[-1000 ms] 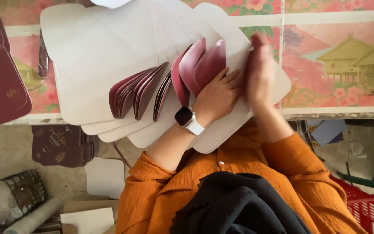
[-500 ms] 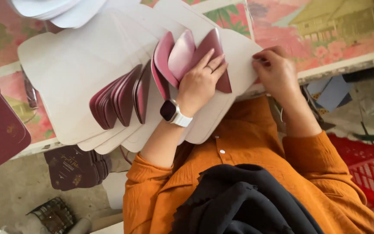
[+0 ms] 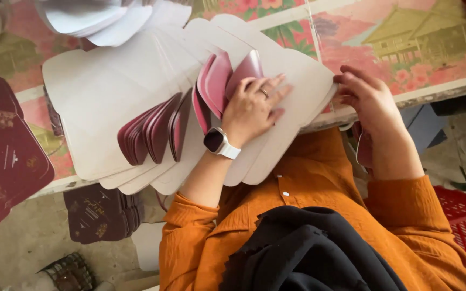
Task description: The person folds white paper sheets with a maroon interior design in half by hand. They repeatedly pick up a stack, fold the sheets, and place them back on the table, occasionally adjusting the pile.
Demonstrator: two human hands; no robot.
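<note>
A fan of several white cards (image 3: 103, 91) with rounded corners lies on the table, each bearing a maroon flap (image 3: 155, 129) that stands up. My left hand (image 3: 252, 108), with a watch on the wrist, lies flat with spread fingers and presses on the rightmost maroon flaps (image 3: 217, 81). My right hand (image 3: 370, 102) is at the right edge of the fan, its fingertips curled onto the edge of the rightmost white card (image 3: 311, 86). Orange sleeves cover both arms.
The table (image 3: 416, 48) has a pink floral cloth with houses on it. Maroon printed cards (image 3: 6, 151) lie at the left edge, with more (image 3: 101, 213) stacked below the table. Loose white sheets (image 3: 98, 16) sit at the top. A red crate (image 3: 462, 215) stands lower right.
My right hand came down from a blurred raised pose to the right edge of the cards. My left hand slid over the upright flaps and flattened them. The view shifted.
</note>
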